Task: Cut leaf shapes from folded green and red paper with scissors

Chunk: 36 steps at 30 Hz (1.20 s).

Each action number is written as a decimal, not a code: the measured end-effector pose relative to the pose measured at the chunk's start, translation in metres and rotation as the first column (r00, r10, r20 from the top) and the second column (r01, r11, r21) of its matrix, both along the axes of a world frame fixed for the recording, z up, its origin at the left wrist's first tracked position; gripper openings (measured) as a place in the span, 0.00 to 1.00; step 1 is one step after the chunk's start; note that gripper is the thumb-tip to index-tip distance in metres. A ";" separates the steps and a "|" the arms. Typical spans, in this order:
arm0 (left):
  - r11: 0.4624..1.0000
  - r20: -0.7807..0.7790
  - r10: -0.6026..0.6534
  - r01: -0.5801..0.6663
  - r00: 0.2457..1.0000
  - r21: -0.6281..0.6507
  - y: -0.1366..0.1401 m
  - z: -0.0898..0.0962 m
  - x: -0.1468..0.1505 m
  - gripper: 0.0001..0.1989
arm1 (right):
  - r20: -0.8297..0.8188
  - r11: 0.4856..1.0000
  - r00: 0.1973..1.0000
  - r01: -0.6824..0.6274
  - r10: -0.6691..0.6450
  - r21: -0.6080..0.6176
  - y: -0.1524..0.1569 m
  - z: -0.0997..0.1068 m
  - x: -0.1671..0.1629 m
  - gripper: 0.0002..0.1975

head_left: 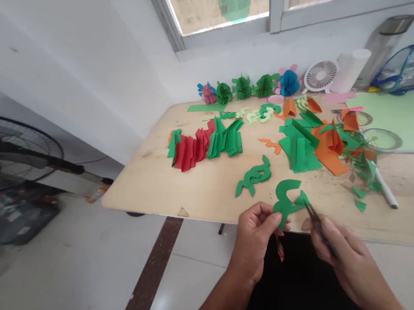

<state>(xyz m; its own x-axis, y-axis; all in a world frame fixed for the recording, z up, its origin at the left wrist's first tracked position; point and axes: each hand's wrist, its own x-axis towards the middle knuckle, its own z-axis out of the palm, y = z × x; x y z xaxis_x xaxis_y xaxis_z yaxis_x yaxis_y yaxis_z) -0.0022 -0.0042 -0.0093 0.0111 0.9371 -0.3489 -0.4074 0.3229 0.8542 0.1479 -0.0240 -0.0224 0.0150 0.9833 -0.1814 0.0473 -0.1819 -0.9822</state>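
Note:
My left hand (pixel 256 239) pinches a curved green paper cutout (pixel 282 202) between thumb and fingers, at the front edge of the table. In my right hand (pixel 343 251) is a pair of dark scissors (pixel 316 223), handles mostly hidden by the fingers. The scissors' tips touch a small green paper piece (pixel 303 198) just right of the cutout; whether it is still joined to the cutout I cannot tell. Left of the cutout lies a small pile of similar green cutouts (pixel 255 174). A thin red-tipped object (pixel 280 252) shows below my left hand.
Folded red paper (pixel 190 150) and green paper (pixel 226 140) stand left on the table (pixel 141 182). Green and orange sheets (pixel 301 145), scraps and a white marker (pixel 385 185) lie right. Several paper figures (pixel 243 86), a small fan (pixel 321 75) and a bottle (pixel 385 49) line the wall.

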 end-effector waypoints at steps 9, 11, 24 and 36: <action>0.978 -0.013 -0.203 0.204 0.979 0.046 0.005 0.006 -0.017 0.07 | 0.021 0.977 0.983 -0.180 0.184 -0.113 -0.005 0.000 -0.004 0.24; 0.967 -0.014 -0.249 0.249 0.969 0.049 0.006 0.005 -0.020 0.08 | 0.003 0.973 0.979 -0.202 0.204 -0.111 -0.004 0.003 -0.007 0.25; 0.920 -0.057 -0.385 0.388 0.921 0.052 0.011 0.012 -0.030 0.08 | 0.031 0.934 0.942 -0.327 0.335 -0.146 0.001 0.013 -0.008 0.29; 0.898 -0.053 -0.435 0.438 0.899 0.050 0.015 0.009 -0.032 0.10 | 0.004 0.920 0.936 -0.344 0.351 -0.188 -0.001 0.010 -0.005 0.29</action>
